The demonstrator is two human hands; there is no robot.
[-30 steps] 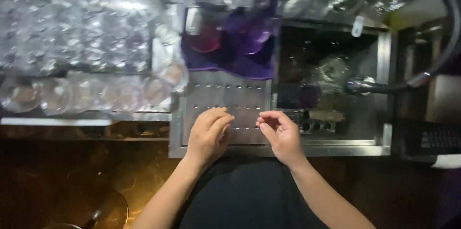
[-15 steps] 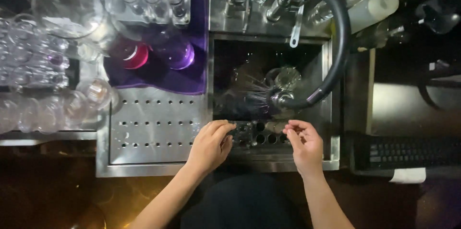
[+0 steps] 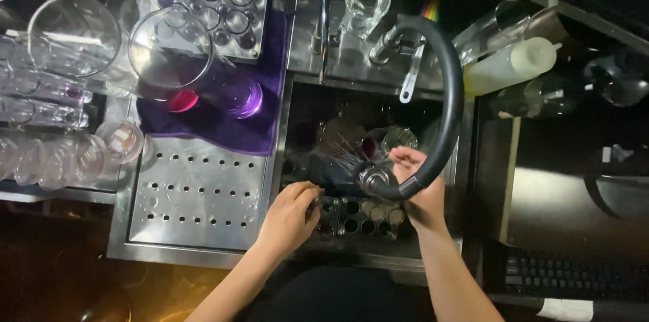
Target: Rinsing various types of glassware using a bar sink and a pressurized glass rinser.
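Now I see my right hand (image 3: 419,190) has risen off the rack of small glasses (image 3: 362,214) to close its fingers around the spraying hose nozzle (image 3: 373,179) over the sink (image 3: 466,160), while my left hand (image 3: 289,217) pinches a glass at the rack's left end.

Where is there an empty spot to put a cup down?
The perforated steel drainboard is bare, between the purple cloth and its front rim, left of the left hand. The sink is crowded: glasses, the spray hose, and the right hand. The glasses at far left are packed tight.
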